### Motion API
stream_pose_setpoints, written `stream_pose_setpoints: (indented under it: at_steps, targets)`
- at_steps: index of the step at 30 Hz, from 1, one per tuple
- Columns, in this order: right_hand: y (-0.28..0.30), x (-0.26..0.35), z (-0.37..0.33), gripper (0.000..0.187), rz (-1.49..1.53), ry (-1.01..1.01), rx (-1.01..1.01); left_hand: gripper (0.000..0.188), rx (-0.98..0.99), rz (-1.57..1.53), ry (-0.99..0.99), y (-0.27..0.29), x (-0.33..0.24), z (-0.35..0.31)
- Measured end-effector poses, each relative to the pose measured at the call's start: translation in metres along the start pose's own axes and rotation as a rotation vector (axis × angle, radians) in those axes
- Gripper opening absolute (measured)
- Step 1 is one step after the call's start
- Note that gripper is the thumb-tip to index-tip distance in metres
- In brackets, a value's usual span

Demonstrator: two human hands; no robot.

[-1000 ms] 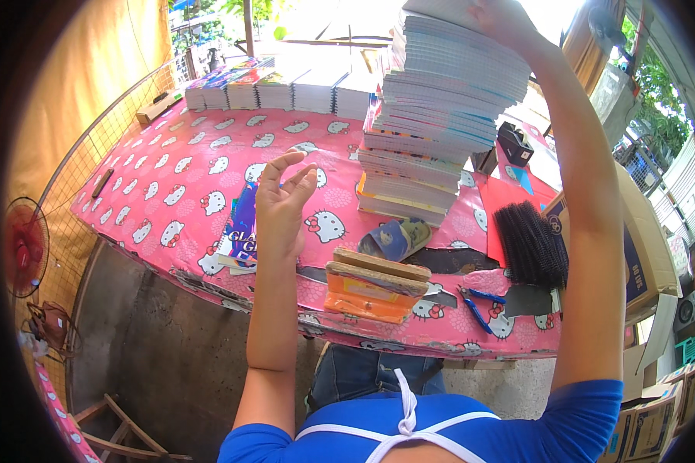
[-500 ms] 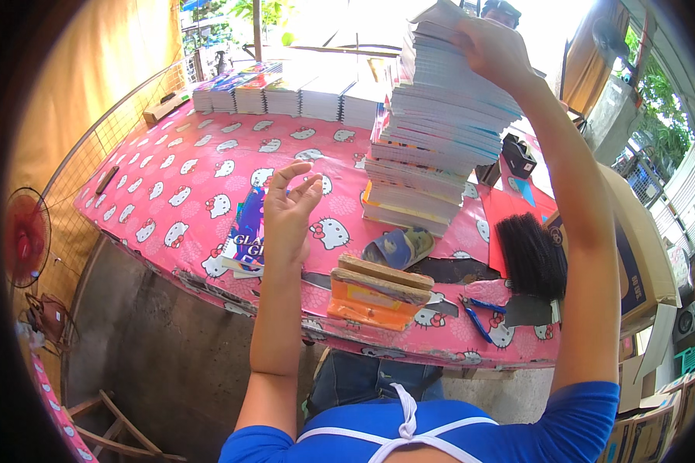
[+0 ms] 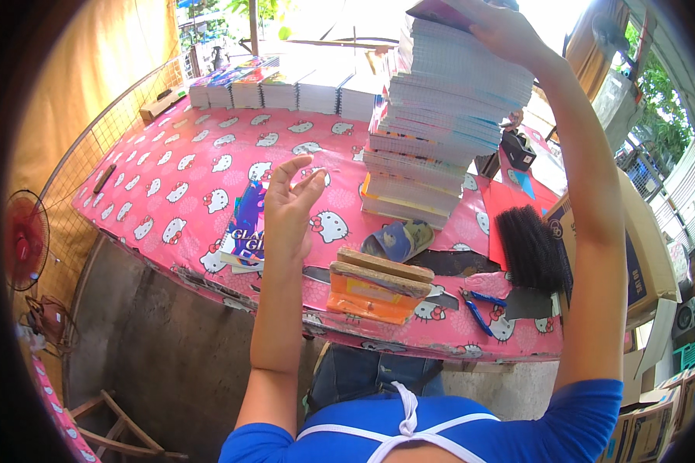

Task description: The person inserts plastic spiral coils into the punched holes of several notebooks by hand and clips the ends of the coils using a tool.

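A tall stack of notebooks point(image 3: 448, 100) rises from the table, leaning slightly. At its top my right hand point(image 3: 506, 31) is closed on the edge of a dark-covered notebook point(image 3: 440, 14), which tilts off the pile; part of it runs out at the top of the view. My left hand point(image 3: 289, 208) hovers over the table with bent fingers held apart and nothing between them. Just behind its wrist lie a few books with purple-blue covers point(image 3: 247, 231). A wooden block with an orange front point(image 3: 374, 289) stands near the table's front edge, beside a rolled blue-and-yellow piece point(image 3: 399, 241).
Several piles of spiral notebooks point(image 3: 316, 91) line the far edge of the pink patterned table point(image 3: 154, 170). Blue-handled pliers point(image 3: 483, 310), a bundle of black bristle-like strands point(image 3: 529, 251) and a black box point(image 3: 517, 150) lie right. A cardboard box point(image 3: 641, 255) borders the right side.
My right hand has moved slightly up and right, and the top notebook's dark cover now shows, tilted up. The left hand has barely moved.
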State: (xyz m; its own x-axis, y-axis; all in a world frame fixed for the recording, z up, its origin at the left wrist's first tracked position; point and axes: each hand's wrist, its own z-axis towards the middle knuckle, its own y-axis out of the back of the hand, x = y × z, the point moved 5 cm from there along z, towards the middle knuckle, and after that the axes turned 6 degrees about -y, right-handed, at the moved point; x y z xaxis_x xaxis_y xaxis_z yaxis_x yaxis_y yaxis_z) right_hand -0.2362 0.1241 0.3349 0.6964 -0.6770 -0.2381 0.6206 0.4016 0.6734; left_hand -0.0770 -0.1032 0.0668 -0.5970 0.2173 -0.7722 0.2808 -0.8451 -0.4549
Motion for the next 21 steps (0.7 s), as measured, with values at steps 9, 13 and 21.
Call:
stream_pose_setpoints:
  at_steps: [9,13,21]
  targets:
    - [0.004,0.126,-0.116,0.033,0.209,0.096,0.188,0.040,0.332,-0.628,0.490,-0.058,-0.033,-0.005]
    - [-0.007,0.169,-0.204,0.047,0.470,0.312,0.065,0.021,0.126,-0.137,0.231,-0.042,-0.021,-0.017]
    - [-0.070,0.127,-0.354,0.033,1.105,-0.776,-0.010,0.025,0.725,0.368,-0.102,-0.068,-0.039,-0.050]
